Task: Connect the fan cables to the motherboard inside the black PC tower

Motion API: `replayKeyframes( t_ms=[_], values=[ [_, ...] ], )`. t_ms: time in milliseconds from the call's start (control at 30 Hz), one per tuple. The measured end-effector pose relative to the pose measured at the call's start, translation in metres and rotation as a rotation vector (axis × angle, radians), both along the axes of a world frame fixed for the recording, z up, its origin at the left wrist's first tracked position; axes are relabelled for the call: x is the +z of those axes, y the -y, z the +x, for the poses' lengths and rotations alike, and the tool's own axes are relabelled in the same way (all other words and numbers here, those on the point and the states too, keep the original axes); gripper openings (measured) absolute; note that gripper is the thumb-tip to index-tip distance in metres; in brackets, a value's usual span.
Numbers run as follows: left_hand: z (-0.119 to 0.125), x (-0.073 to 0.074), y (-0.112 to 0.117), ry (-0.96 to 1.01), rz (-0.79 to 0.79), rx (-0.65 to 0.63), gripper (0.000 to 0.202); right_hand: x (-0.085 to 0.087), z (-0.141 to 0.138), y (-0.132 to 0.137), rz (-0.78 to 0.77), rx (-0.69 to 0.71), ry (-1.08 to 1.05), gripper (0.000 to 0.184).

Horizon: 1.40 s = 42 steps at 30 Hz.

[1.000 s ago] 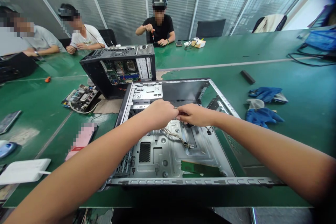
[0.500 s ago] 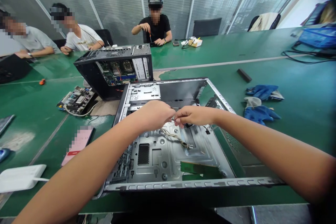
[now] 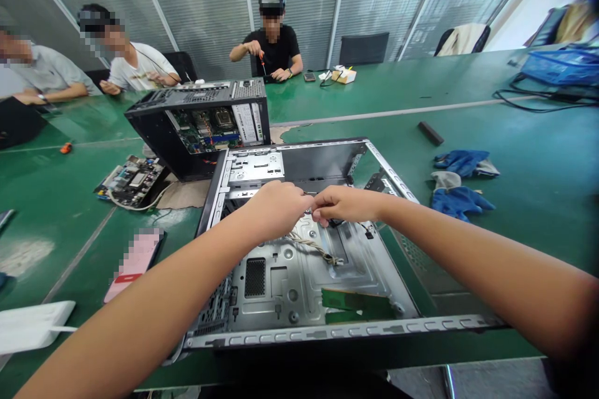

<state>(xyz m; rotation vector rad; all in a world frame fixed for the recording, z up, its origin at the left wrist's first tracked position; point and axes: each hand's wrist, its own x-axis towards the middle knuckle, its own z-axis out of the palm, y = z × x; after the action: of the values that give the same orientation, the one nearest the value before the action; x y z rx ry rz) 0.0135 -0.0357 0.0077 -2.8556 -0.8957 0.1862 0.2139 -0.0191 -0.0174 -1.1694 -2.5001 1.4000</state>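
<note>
An open, stripped computer case lies on its side in front of me on the green table. My left hand and my right hand meet over its middle, fingertips pinched together and almost touching. Both are closed on something small that I cannot make out. A twisted pale cable runs down from under my hands across the case floor. A green circuit strip lies near the case's front edge.
A second black case with a motherboard stands behind, with a loose board to its left. Blue gloves lie at the right, a pink phone and a white box at the left. Three people sit across the table.
My hands stay pinched together over the case, barely shifted. The view has drifted slightly to the right, so things on the left have slid further left.
</note>
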Motion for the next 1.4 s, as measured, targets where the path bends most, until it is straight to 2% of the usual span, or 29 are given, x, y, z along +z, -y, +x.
replayKeyframes(
  t_ms=[500, 767, 967, 1100, 1233, 1400],
  values=[
    [0.007, -0.006, -0.003, -0.024, -0.040, 0.044, 0.016, -0.004, -0.001, -0.004, 0.016, -0.029, 0.013, 0.013],
    [0.010, -0.001, -0.003, -0.049, -0.077, 0.060, 0.025, -0.003, -0.002, -0.003, -0.004, -0.068, 0.014, 0.015],
    [0.010, 0.002, -0.003, -0.067, -0.084, 0.078, 0.025, -0.004, -0.002, -0.005, 0.005, -0.071, 0.007, 0.016],
    [0.007, -0.001, -0.006, -0.040, -0.088, 0.104, 0.020, -0.003, -0.003, -0.005, 0.024, -0.095, 0.010, 0.015],
    [0.004, -0.006, -0.009, -0.009, -0.073, 0.074, 0.012, -0.003, -0.003, -0.005, 0.014, -0.101, 0.014, 0.014],
    [0.005, -0.004, -0.008, -0.011, -0.071, 0.075, 0.012, -0.007, -0.003, -0.007, -0.008, -0.100, -0.011, 0.011]
  ],
)
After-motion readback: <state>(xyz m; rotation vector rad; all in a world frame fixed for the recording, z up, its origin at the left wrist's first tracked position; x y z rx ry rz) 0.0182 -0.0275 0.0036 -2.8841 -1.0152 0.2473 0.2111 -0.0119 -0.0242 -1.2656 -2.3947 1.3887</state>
